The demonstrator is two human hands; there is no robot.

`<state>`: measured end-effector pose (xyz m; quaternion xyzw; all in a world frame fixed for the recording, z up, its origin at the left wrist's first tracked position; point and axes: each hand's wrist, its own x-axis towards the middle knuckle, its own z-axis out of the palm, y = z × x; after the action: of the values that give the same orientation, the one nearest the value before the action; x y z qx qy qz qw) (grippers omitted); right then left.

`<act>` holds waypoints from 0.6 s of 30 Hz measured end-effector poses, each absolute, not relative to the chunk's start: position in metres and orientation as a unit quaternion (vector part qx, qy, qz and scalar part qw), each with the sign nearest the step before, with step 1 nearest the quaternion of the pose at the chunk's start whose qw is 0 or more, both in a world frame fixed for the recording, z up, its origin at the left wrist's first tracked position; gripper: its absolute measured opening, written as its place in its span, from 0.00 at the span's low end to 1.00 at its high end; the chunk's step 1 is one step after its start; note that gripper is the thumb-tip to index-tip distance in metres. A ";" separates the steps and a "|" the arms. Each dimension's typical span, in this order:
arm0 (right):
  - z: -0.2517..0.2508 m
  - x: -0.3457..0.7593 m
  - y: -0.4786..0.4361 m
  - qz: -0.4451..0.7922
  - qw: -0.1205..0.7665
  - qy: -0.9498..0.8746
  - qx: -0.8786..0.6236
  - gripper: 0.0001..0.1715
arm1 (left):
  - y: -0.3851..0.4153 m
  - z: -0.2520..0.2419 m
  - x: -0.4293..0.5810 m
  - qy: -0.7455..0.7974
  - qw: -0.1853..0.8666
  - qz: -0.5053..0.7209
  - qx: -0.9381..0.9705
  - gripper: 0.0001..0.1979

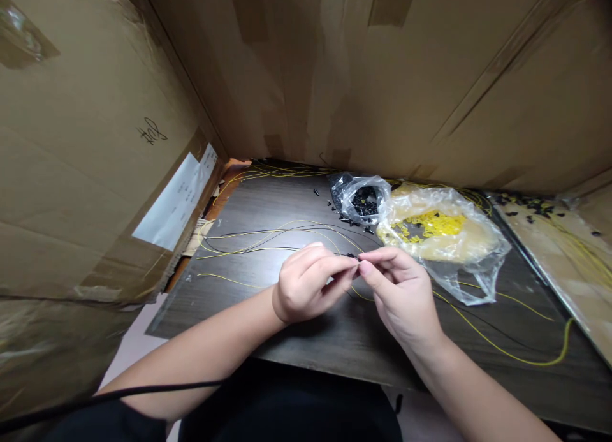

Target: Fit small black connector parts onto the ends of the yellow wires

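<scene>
Pinching a tiny black part (352, 257) between meeting fingertips, the left hand (306, 282) and right hand (399, 289) work together above the middle of a dark wood-grain table (296, 340). Both hands are closed in fine pinch grips; the piece sits exactly between them, at three o'clock of the left hand and nine o'clock of the right, equally near each. It looks small, dark and stubby, its long axis running roughly left to right, though detail is too fine to read. Thin yellow wires (268, 238) trail across the table at eleven o'clock. At one o'clock lie a clear bag of black parts (363, 203) and a larger bag of yellow pieces (437, 228). Cardboard walls (95, 142) enclose the bench.
</scene>
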<state>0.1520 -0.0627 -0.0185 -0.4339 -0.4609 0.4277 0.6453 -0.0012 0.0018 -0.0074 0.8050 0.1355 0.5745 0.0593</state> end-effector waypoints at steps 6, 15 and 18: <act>-0.012 0.155 -0.062 0.463 0.655 -0.465 -0.375 0.05 | -0.002 -0.003 -0.005 0.129 0.101 0.575 0.802 0.10; -0.011 0.156 -0.065 0.434 0.683 -0.455 -0.371 0.07 | -0.001 -0.003 -0.006 0.137 0.128 0.577 0.795 0.09; -0.008 0.153 -0.067 0.409 0.694 -0.475 -0.354 0.08 | -0.001 -0.006 -0.004 0.128 0.125 0.573 0.800 0.09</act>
<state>0.1533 -0.0674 -0.0078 -0.3538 -0.4748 0.4088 0.6944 -0.0041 -0.0007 -0.0063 0.7999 0.1280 0.5728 0.1252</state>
